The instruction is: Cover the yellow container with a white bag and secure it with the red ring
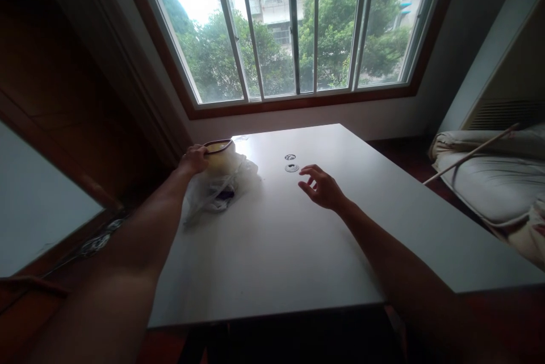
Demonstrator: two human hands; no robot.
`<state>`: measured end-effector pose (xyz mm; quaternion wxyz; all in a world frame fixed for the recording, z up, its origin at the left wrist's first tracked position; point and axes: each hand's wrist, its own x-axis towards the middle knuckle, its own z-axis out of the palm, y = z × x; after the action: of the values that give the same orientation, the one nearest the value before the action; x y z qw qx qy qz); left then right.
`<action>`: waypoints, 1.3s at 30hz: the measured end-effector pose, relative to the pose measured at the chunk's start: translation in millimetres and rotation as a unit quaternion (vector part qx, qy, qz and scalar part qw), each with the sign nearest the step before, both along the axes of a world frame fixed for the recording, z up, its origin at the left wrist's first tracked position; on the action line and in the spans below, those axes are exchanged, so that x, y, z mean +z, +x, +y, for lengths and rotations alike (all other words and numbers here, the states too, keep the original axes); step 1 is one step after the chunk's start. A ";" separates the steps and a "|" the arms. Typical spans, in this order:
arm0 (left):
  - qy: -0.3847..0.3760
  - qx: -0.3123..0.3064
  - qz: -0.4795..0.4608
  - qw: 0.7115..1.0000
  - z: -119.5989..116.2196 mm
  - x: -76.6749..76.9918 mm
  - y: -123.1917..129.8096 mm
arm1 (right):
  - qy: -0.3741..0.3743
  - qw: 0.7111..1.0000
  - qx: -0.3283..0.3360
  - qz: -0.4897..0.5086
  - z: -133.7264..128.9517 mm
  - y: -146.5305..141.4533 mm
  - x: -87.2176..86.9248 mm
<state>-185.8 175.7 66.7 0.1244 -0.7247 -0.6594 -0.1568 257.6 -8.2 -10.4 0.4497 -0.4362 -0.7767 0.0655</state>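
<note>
At the far left of a white table (264,262), my left hand (196,159) is closed on the rim of a yellowish container (220,160) with a dark edge. A crumpled clear plastic bag (204,196) lies against the front of the container, with something dark inside that I cannot make out. My right hand (320,187) is over the middle of the table, its fingers apart and slightly curled, holding nothing. Just left of its fingertips are a small round disc (292,168) and a similar round piece (290,157) behind it.
A window (276,29) with a brown frame is beyond the table. On the right, a pale cushioned seat (494,182) has a thin stick (472,154) lying across it. Tangled cords (100,239) are at the left, beside a brown-framed panel (38,205).
</note>
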 end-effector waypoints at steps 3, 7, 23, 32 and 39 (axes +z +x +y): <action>0.060 -0.044 0.002 0.997 -17.1 -4.9 21.3 | -0.001 1.000 0.002 0.001 1.0 0.1 -0.7; 0.104 -0.167 0.049 0.979 -62.3 -40.6 70.6 | -0.006 1.000 -0.002 -0.002 2.1 -1.0 -2.3; -0.065 -0.064 -0.009 0.996 -74.9 -105.3 114.5 | -0.152 0.983 -0.089 -0.057 37.8 22.0 -49.8; -0.060 -0.145 -0.036 0.987 -128.0 -98.9 202.2 | -0.180 0.938 -0.212 -0.205 33.2 4.6 -51.2; -0.096 -0.129 -0.021 0.987 -142.1 -122.3 197.9 | -0.219 0.906 -0.234 -0.277 28.0 -3.0 -44.5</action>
<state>12.1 33.5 -55.6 0.0192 -0.8090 -0.5746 -0.1226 254.6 19.8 -54.9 0.1117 -0.6937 -0.7115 0.0032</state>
